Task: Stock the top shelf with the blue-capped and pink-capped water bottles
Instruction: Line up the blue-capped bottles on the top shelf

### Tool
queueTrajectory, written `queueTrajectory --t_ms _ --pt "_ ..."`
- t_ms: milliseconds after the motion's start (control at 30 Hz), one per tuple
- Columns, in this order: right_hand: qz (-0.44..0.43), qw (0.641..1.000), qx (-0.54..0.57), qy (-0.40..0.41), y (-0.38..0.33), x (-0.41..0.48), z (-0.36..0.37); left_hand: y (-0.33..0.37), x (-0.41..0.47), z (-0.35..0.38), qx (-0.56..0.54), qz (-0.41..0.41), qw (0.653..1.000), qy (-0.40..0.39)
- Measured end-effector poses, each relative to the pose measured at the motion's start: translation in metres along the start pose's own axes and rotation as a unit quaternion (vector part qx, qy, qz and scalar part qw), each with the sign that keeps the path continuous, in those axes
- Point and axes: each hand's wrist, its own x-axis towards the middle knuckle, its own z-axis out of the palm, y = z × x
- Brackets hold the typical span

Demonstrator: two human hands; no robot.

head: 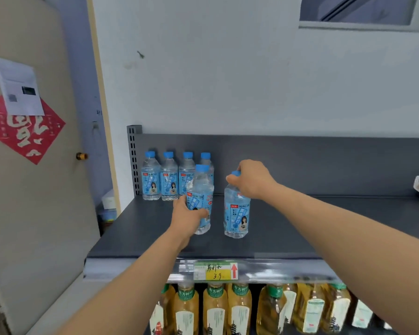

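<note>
Seemingly full, heavy and slick: the left hand [190, 217] is curling its fingers round the left bottle [201, 189] mid-body, while the right hand [253, 180] is pinching the right bottle [236, 211] at its neck, toward the top shelf's [143, 238] left end.

Dark grey top shelf [300, 226]; at ten o'clock, against the back panel, row of four blue-capped bottles [169, 180], clear with light-blue labels, upright, side by side. At four o'clock from the row, fifth bottle [201, 189], near upright, gripped round the lower body by left hand [188, 215]. At three o'clock from it, sixth bottle [236, 213], standing upright, cap held by right hand [252, 180]
</note>
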Motion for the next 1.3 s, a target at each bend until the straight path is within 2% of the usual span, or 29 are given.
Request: queueTrajectory --t_ms 200,267,400,533,667,1067,1133,1300 --pt "0.014 0.996 0.078 0.027 0.017 0.021 0.019 -0.007 0.026 0.01 0.071 0.045 0.996 -0.017" --pt "0.022 0.991 0.129 -0.004 0.03 0.014 0.029 -0.008 0.032 0.008 0.107 0.025 0.993 -0.044" --pt "0.04 0.971 0.201 -0.12 0.062 -0.002 0.06 -0.014 0.04 -0.001 0.164 -0.03 0.979 -0.118" --pt "0.039 0.947 0.274 -0.16 0.072 0.001 0.079 -0.011 0.045 0.003 0.177 -0.005 0.976 -0.13" --pt "0.057 0.947 0.285 -0.137 0.081 0.026 0.082 -0.012 0.065 0.022 0.204 0.005 0.972 -0.118" --pt "0.135 0.971 0.197 -0.006 0.116 0.107 0.105 -0.021 0.126 0.077 0.309 0.053 0.948 -0.053" --pt "0.133 0.971 0.198 0.001 0.115 0.113 0.107 -0.021 0.131 0.08 0.353 0.066 0.932 -0.042" --pt "0.138 0.977 0.16 0.016 0.115 0.124 0.115 -0.016 0.136 0.08 0.498 0.112 0.86 0.002"
